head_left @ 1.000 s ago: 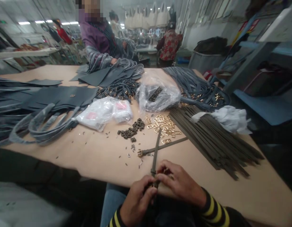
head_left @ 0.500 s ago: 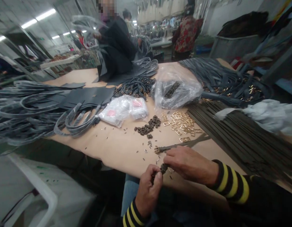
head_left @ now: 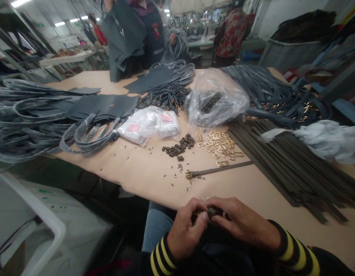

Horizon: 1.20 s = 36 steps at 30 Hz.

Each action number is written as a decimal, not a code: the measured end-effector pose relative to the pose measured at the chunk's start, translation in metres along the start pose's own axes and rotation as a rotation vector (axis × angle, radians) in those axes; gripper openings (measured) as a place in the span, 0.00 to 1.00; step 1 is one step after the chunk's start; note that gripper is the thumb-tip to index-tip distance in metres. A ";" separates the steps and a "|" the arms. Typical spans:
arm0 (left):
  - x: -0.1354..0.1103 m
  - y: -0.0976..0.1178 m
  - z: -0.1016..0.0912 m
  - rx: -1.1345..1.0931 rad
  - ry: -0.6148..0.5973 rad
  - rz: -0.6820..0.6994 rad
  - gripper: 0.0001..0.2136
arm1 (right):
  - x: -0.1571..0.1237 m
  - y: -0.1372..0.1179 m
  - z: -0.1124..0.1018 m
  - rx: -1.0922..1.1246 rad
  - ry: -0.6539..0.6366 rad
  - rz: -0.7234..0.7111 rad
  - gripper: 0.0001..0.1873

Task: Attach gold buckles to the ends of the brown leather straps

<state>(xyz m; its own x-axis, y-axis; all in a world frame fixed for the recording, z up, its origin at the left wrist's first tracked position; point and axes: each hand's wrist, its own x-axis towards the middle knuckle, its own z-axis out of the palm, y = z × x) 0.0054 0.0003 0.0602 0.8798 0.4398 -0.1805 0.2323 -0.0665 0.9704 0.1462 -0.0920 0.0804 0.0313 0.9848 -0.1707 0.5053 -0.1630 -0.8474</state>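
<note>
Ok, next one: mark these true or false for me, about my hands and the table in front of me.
1. The left hand and right hand both grip a small dark piece. True.
2. A single strap with a gold buckle lies on the tan table, apart from the hands. True.
3. The pile of gold buckles sits inside the clear plastic bag. False: the pile lies loose on the table, in front of the bag.
4. The co-worker across the table is seated. False: the co-worker stands, holding up a dark grey panel.
</note>
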 end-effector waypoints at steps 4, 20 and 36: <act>0.000 0.000 0.003 -0.115 -0.006 -0.043 0.05 | -0.006 0.006 0.005 0.103 0.070 0.024 0.12; 0.001 -0.004 0.011 -0.133 0.022 -0.123 0.07 | -0.016 0.013 0.009 -0.085 0.061 -0.098 0.16; 0.000 -0.004 0.014 0.112 -0.055 -0.007 0.02 | -0.024 0.001 -0.009 0.147 -0.200 0.368 0.12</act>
<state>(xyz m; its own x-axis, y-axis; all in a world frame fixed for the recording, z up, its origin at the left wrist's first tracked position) 0.0104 -0.0118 0.0538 0.8988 0.3909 -0.1987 0.2807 -0.1648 0.9455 0.1532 -0.1154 0.0884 0.0111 0.8311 -0.5560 0.3638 -0.5213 -0.7720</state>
